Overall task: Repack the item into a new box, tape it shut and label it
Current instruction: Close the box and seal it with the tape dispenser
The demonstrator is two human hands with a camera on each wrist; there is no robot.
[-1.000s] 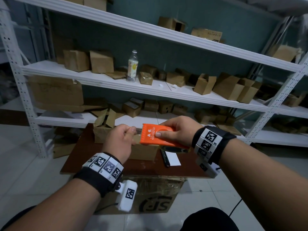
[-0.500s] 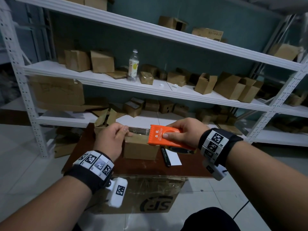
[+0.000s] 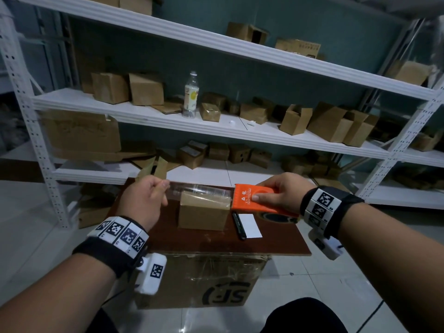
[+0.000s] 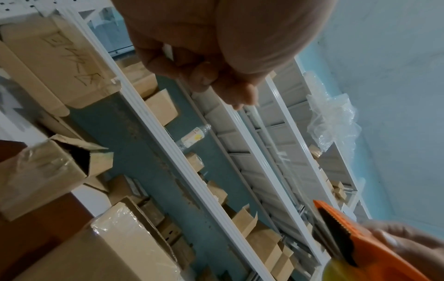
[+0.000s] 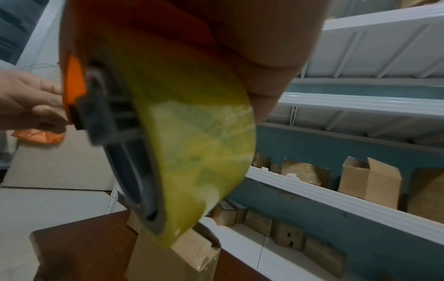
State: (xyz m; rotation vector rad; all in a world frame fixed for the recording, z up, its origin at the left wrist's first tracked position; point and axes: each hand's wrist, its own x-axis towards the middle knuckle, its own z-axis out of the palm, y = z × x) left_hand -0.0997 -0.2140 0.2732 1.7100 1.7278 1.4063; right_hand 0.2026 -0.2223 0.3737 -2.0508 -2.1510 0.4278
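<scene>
Above closed box (image 3: 203,213): left hand (image 3: 144,203) pinches clear tape end (image 3: 168,186); right hand (image 3: 278,195) grips orange dispenser (image 3: 252,197).

- My left hand (image 3: 144,200), raised at the left, fingers curled, thumb and forefinger pinching the tape end (image 3: 168,186).
- My right hand (image 3: 276,193), at the right, level with it, grips the orange tape dispenser (image 3: 254,198), thumb flat on top.
- Both forearms reach forward, wristbands on.

"SF" stands upside down on the big carton (image 3: 204,280) below the board; the orange tape dispenser (image 3: 254,199) bears unreadable small print.
</scene>
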